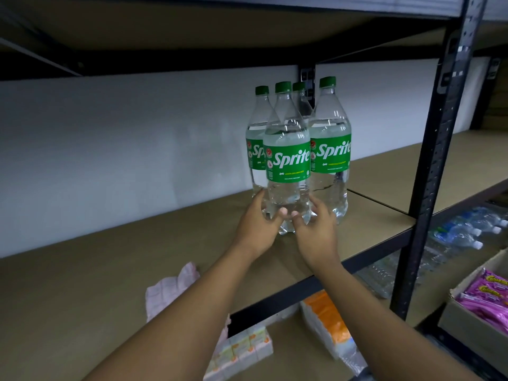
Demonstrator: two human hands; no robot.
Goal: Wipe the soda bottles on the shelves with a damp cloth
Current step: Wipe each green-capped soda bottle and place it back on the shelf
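I read "Sprite" in white on the green label of the front bottle (287, 160). Same word on the right bottle (331, 152), w/ the last letter running off round the curve, & on the left bottle (254, 155) I get only "Sp", the rest being hidden behind the front one. Small yellow line under each logo & the tiny print below it are too small to read on my feed, and the yellow lettering on the pink packets (492, 295) in the cardboard box (456, 323) at btm right is blurred & cropped, so no word legible.
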